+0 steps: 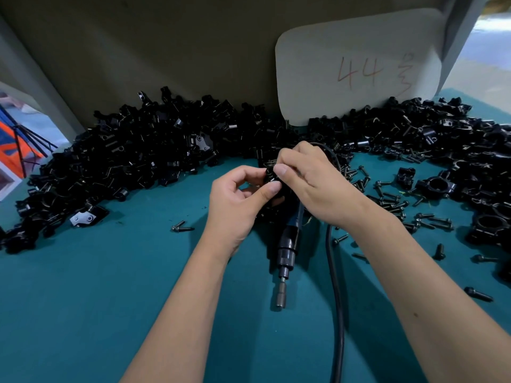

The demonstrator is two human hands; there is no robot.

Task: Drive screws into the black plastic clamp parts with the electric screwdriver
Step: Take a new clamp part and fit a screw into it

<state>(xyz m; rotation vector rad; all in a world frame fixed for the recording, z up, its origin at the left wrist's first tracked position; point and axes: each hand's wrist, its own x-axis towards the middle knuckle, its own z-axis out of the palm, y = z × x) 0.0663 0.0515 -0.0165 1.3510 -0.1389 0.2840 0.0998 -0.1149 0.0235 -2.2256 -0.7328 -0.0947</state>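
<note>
Both hands meet over the electric screwdriver, which lies flat on the teal table cover with its bit pointing toward the person. Left hand grips a black clamp part, thumb curled against its near face, fingers wrapped behind. Right hand pinches at the top of the same part with thumb and forefinger closed together; whatever sits between the fingertips is too small to make out. The part is held just above the screwdriver's far end. Black cable runs right of the screwdriver, toward the person. Loose screws are scattered right of the screwdriver, two more on its left. Pile of clamp parts arcs behind it, from far left to far right. Beige board stands behind the pile, with a card marked "44" leaning on it.
</note>
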